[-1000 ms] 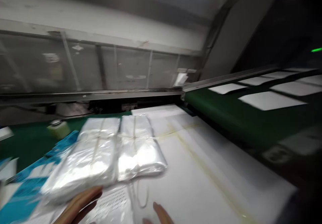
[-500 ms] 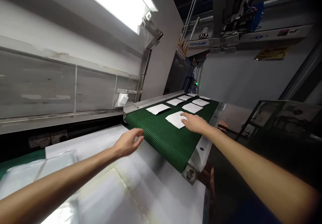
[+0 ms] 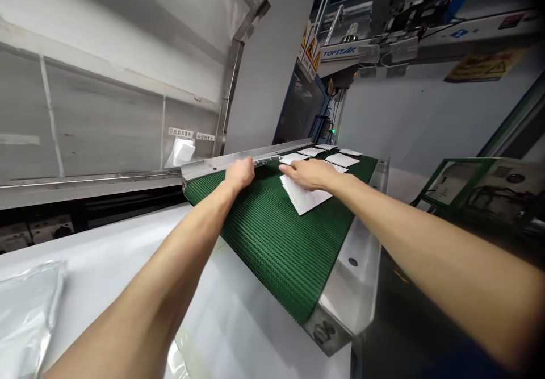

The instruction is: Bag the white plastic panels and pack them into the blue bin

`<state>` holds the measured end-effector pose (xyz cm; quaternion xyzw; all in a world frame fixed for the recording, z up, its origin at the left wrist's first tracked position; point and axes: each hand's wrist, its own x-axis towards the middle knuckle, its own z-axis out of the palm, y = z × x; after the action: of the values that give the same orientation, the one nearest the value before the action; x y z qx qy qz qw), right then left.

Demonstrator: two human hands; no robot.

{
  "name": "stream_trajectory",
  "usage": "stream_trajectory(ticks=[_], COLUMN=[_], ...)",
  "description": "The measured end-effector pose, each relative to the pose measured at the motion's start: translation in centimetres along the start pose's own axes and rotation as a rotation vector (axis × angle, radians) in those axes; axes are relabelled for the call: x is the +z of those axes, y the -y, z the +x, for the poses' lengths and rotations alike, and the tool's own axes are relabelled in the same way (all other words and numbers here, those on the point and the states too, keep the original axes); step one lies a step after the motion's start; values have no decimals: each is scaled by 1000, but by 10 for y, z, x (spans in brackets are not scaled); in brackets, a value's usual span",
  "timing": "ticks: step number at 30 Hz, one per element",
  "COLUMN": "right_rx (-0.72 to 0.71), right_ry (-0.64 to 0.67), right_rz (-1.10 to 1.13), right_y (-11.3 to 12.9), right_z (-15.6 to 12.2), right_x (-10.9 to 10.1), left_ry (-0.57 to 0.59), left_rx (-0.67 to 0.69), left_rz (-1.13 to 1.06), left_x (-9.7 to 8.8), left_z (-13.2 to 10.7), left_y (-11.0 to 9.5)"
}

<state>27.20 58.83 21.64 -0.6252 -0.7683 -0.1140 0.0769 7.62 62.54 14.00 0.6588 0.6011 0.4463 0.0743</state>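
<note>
Reaching over green ribbed conveyor belt (image 3: 272, 240) beside steel side rail (image 3: 221, 166). Other sheets (image 3: 342, 160) lie further along belt. Left hand (image 3: 240, 174) at rail, fingers hidden, state unclear. Right hand (image 3: 309, 174) flat, fingers pressed together, holding white sheet (image 3: 304, 196) down on belt; sheet's long axis slants across belt.

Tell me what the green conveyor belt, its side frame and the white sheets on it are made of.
The green conveyor belt looks like matte rubber or PVC, finely ribbed. Its side frame looks like stainless steel, with a dull metallic sheen. The white sheets look like matte paper or card; the view cannot settle which.
</note>
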Motion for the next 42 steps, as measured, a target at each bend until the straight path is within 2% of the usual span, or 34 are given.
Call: stream_trajectory(ticks=[3, 5, 8, 11, 14, 16, 18, 20, 23, 27, 30, 34, 38, 42], right_rx=[125, 184, 203, 122, -100, -408, -716, -887, -919, -773, -655, -574, -542, -585], right_ry=[-45, -116, -303, -433, -459, -580, -623, -639, -617, -644, -689, -722, -714, -642], right_rz=[89, 141, 186, 250, 306, 306, 297, 249, 180, 260, 324, 376, 379, 264], right_y=[-14, -19, -7, 29, 78, 110, 137, 156, 172, 175, 168, 161, 162, 159], right_z=[-32, -62, -120, -193, -279, -338, -390, -430, -467, -490, -500, -507, -512, -515], right_x=[-27, -43, -64, -69, -46, -16, 18, 46, 70, 79, 86, 112, 146, 168], left_ry=[-72, -40, 109, 282, 425, 502, 549, 551, 559, 665, 705, 682, 684, 711], left_rx=[-103, -185, -317, -466, -616, -730, -870, -987, -1040, -894, -814, -842, -916, -956], left_rz=[-166, -305, -522, -678, -780, -919, -1058, -1098, -1082, -1040, -1039, -1075, -1087, -1094], left_x=[-48, -87, -146, -194, -227, -242, -252, -258, -264, -264, -256, -238, -221, -217], left_z=[-26, -63, -146, -246, -340, -391, -431, -462, -492, -509, -513, -515, -517, -513], left_y=[-2, 2, 15, 32, 46, 53, 58, 59, 56, 49, 44, 47, 57, 65])
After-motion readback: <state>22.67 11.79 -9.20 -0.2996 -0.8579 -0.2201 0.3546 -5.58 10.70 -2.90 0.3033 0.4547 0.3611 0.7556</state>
